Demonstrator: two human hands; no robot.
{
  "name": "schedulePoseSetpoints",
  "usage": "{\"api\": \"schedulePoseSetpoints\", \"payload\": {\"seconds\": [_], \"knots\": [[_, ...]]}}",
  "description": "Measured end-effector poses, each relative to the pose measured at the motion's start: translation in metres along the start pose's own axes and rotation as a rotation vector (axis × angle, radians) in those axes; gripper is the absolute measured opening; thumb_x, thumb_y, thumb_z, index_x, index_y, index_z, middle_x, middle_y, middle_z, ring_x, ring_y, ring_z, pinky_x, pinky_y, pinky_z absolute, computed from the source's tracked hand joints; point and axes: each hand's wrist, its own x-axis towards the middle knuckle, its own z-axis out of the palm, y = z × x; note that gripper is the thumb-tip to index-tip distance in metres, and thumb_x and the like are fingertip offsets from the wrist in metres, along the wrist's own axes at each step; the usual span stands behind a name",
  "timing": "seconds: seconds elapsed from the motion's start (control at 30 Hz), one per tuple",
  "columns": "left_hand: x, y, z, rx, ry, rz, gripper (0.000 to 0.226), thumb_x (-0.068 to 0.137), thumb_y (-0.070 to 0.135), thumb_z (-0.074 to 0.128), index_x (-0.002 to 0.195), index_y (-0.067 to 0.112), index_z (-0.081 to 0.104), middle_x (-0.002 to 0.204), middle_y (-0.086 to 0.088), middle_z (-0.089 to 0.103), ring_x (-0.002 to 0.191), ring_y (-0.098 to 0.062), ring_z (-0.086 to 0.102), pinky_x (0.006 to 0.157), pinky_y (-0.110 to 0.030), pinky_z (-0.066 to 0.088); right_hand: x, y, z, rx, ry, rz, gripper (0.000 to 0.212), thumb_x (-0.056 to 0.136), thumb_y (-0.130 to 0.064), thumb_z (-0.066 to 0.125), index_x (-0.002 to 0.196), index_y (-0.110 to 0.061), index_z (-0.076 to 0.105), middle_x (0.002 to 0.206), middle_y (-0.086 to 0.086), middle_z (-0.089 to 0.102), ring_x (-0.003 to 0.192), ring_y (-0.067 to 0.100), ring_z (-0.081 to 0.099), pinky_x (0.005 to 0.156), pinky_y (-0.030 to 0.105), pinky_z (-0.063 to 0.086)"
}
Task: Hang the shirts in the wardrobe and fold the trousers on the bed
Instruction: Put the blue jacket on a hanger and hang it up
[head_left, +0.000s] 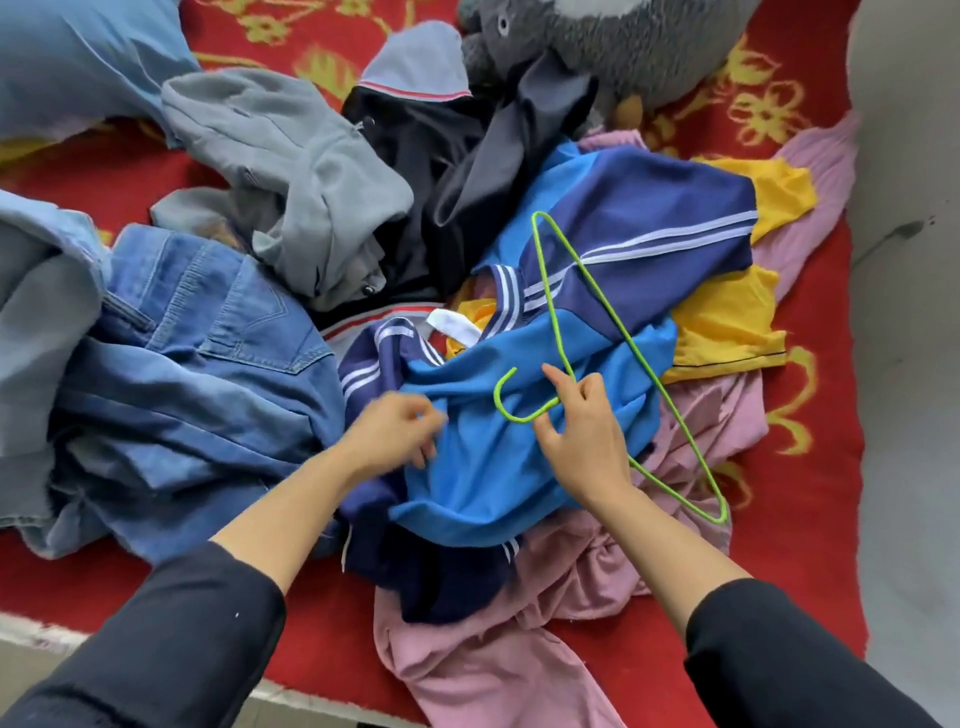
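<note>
A blue shirt with navy panels and white stripes lies crumpled on top of the clothes pile in the middle of the bed. My left hand pinches its fabric near the lower left edge. My right hand holds a thin green wire hanger at the neck under its hook, and the hanger lies across the shirt. Blue jeans lie in a heap to the left. A pink garment spreads under the shirt toward the bed's front edge.
The bed has a red blanket with yellow flowers. Grey clothing, a dark garment and a yellow shirt lie around the pile. A grey plush toy sits at the back. A light wall runs along the right.
</note>
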Motion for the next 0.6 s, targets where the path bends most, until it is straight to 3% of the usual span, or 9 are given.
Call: {"api": "schedulePoseSetpoints", "payload": {"seconds": [0.07, 0.13, 0.23, 0.33, 0.47, 0.53, 0.6], "knots": [[0.026, 0.007, -0.011, 0.074, 0.481, 0.055, 0.015, 0.092, 0.021, 0.051, 0.084, 0.016, 0.063, 0.083, -0.005, 0.068, 0.081, -0.026, 0.061, 0.077, -0.036, 0.047, 0.008, 0.001, 0.003, 0.015, 0.016, -0.002, 0.056, 0.089, -0.018, 0.058, 0.143, -0.022, 0.043, 0.098, 0.002, 0.035, 0.091, 0.028, 0.052, 0.077, 0.040, 0.047], [0.047, 0.019, -0.015, 0.164, 0.613, 0.136, 0.023, 0.094, 0.014, 0.046, 0.105, 0.011, 0.066, 0.106, -0.010, 0.066, 0.103, -0.028, 0.057, 0.088, -0.037, 0.042, 0.016, 0.001, 0.005, 0.038, 0.039, 0.011, 0.053, 0.091, -0.019, 0.057, 0.142, -0.023, 0.044, 0.097, 0.001, 0.034, 0.088, 0.026, 0.052, 0.075, 0.039, 0.047], [0.076, 0.026, -0.008, 0.264, 0.433, 0.193, 0.027, 0.093, 0.014, 0.046, 0.109, 0.011, 0.068, 0.110, -0.011, 0.068, 0.107, -0.030, 0.058, 0.089, -0.038, 0.043, 0.027, 0.000, 0.008, 0.102, 0.060, 0.057, 0.044, 0.091, -0.022, 0.057, 0.135, -0.022, 0.052, 0.097, 0.001, 0.036, 0.085, 0.024, 0.051, 0.075, 0.040, 0.047], [0.093, 0.033, 0.001, 0.249, 0.283, 0.200, 0.024, 0.090, 0.030, 0.052, 0.101, 0.018, 0.069, 0.109, -0.005, 0.066, 0.104, -0.029, 0.056, 0.088, -0.040, 0.045, 0.034, -0.002, 0.012, 0.158, 0.079, 0.099, 0.037, 0.090, -0.028, 0.060, 0.126, -0.020, 0.055, 0.098, 0.000, 0.039, 0.075, 0.019, 0.047, 0.073, 0.038, 0.045], [0.105, 0.053, 0.008, 0.417, 0.122, 0.085, 0.033, 0.091, 0.045, 0.054, 0.121, 0.032, 0.059, 0.132, 0.002, 0.041, 0.128, -0.024, 0.026, 0.102, -0.042, 0.023, 0.038, -0.006, 0.017, 0.210, 0.079, 0.158, 0.032, 0.090, -0.030, 0.061, 0.118, -0.018, 0.055, 0.105, 0.001, 0.046, 0.072, 0.019, 0.050, 0.074, 0.037, 0.043], [0.105, 0.061, 0.007, 0.339, 0.069, 0.080, 0.030, 0.088, 0.050, 0.057, 0.100, 0.024, 0.064, 0.115, 0.001, 0.046, 0.117, -0.020, 0.032, 0.095, -0.041, 0.028, 0.036, -0.006, 0.019, 0.230, 0.073, 0.177, 0.030, 0.089, -0.028, 0.060, 0.117, -0.018, 0.055, 0.105, 0.001, 0.046, 0.074, 0.019, 0.051, 0.074, 0.036, 0.042], [0.099, 0.068, -0.001, 0.174, 0.061, 0.134, 0.039, 0.084, 0.051, 0.060, 0.067, 0.017, 0.053, 0.077, 0.002, 0.047, 0.083, -0.019, 0.042, 0.072, -0.033, 0.033, 0.032, -0.005, 0.018, 0.263, 0.092, 0.187, 0.027, 0.089, -0.025, 0.061, 0.114, -0.017, 0.056, 0.103, 0.001, 0.047, 0.076, 0.017, 0.050, 0.072, 0.033, 0.040]]}}
